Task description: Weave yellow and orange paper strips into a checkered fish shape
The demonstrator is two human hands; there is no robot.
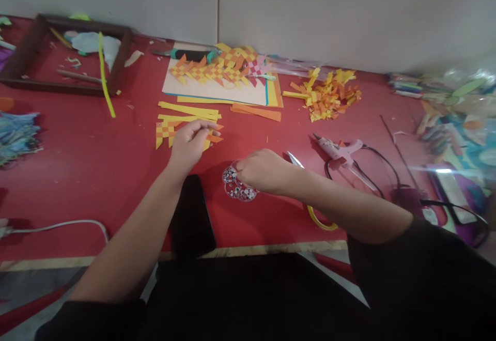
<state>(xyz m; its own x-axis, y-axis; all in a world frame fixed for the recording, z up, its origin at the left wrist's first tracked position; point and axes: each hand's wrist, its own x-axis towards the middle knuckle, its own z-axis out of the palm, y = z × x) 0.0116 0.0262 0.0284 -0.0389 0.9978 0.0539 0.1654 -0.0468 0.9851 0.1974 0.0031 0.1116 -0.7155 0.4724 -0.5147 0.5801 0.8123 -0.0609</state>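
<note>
My left hand (pixel 189 142) hovers over or rests on a woven yellow-and-orange paper fish (pixel 165 129), covering its middle. The fingers are curled toward the thumb, and whatever they pinch cannot be made out. A small eye shows on the fish's left end. My right hand (pixel 265 169) is closed, its fingertips down at a clear, round-lobed case (pixel 233 191) of googly eyes. The hand hides part of this case and anything between the fingertips. Close by lie yellow paper strips (pixel 189 109) and orange strips (pixel 256 112).
Finished woven fish (pixel 209 71) lie on stacked paper sheets at the back, beside a heap of paper scraps (pixel 329 95). A pink glue gun (pixel 339 150), yellow-handled scissors (pixel 322 223) and a black phone (pixel 194 219) surround my arms. A brown frame (pixel 58 87) stands far left.
</note>
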